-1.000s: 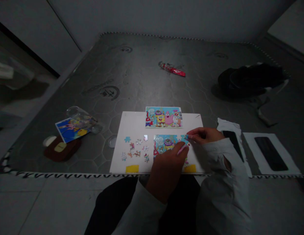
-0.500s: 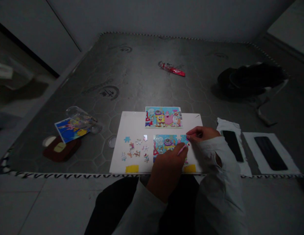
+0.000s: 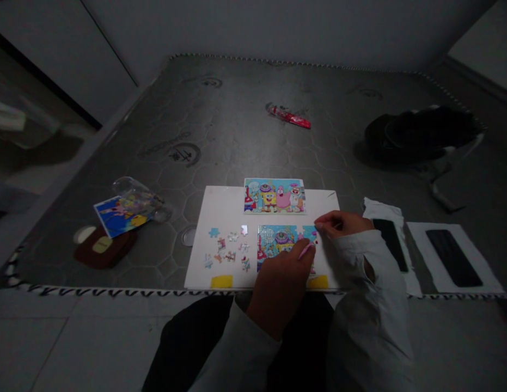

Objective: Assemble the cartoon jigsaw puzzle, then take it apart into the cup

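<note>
A partly assembled cartoon jigsaw puzzle [image 3: 273, 234] lies on a white board [image 3: 200, 218], with a white gap in its top edge. My left hand [image 3: 283, 277] rests over the puzzle's lower part, fingers curled together; a slim pink thing [image 3: 305, 250] shows by its fingertips, too small to name. At the upper right corner, my right hand [image 3: 338, 224] pinches the edge of a blue puzzle piece [image 3: 309, 231]. Several loose puzzle pieces [image 3: 232, 237] are spread on the board's left side. Above the puzzle lies a picture card [image 3: 274, 196] with the same cartoon figures.
To the left are a brown case [image 3: 104, 247], a blue picture card [image 3: 118, 215], clear plastic packaging [image 3: 139, 196] and a round lid [image 3: 188, 237]. Two dark slabs on white sheets [image 3: 453, 256] lie right. Farther back are a red packet [image 3: 292, 117] and a black bag [image 3: 420, 133].
The view has shifted slightly. My right hand stays pinched at the puzzle's upper right corner, its fingers a little farther right; my left hand keeps its place over the puzzle.
</note>
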Available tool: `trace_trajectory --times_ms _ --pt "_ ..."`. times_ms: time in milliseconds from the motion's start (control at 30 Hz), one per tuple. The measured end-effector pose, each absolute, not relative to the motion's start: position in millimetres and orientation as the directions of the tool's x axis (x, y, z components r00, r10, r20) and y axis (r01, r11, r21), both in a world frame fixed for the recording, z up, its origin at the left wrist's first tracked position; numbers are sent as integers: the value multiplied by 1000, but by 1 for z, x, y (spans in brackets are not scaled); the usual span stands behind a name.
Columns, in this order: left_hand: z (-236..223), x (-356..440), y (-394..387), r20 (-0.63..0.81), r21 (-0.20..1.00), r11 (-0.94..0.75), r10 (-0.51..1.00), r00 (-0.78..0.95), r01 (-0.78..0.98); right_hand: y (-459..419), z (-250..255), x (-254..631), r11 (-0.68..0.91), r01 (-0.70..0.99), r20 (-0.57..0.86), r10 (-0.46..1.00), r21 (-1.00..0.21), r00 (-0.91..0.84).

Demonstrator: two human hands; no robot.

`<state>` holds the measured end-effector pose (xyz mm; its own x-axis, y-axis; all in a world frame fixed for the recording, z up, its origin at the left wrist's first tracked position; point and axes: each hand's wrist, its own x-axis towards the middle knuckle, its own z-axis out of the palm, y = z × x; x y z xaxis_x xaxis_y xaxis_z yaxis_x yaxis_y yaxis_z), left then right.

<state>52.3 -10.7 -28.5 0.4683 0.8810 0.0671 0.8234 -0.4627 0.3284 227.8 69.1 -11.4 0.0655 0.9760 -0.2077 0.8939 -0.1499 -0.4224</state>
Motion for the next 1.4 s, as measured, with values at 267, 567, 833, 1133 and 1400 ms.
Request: trace_trajectory --times_ms 267,567,833,1133,1400 --pt "-28 54 -12 64 321 -460 883 465 828 71 -13 225 -155 877 -238 970 -456 48" --pt "-12 35 -2 90 346 -298 954 285 889 67 -6 218 -114 903 -125 990 -415 67" --pt "8 -36 11 74 405 37 995 -73 914 69 -7 220 -102 886 -121 991 -452 52" --pt "10 -72 6 -8 359 154 987 -162 921 67 -9 212 -110 897 -101 992 -428 74" --pt "18 -80 2 -128 331 252 967 -221 909 69 -5 210 -85 904 -120 992 -419 38"
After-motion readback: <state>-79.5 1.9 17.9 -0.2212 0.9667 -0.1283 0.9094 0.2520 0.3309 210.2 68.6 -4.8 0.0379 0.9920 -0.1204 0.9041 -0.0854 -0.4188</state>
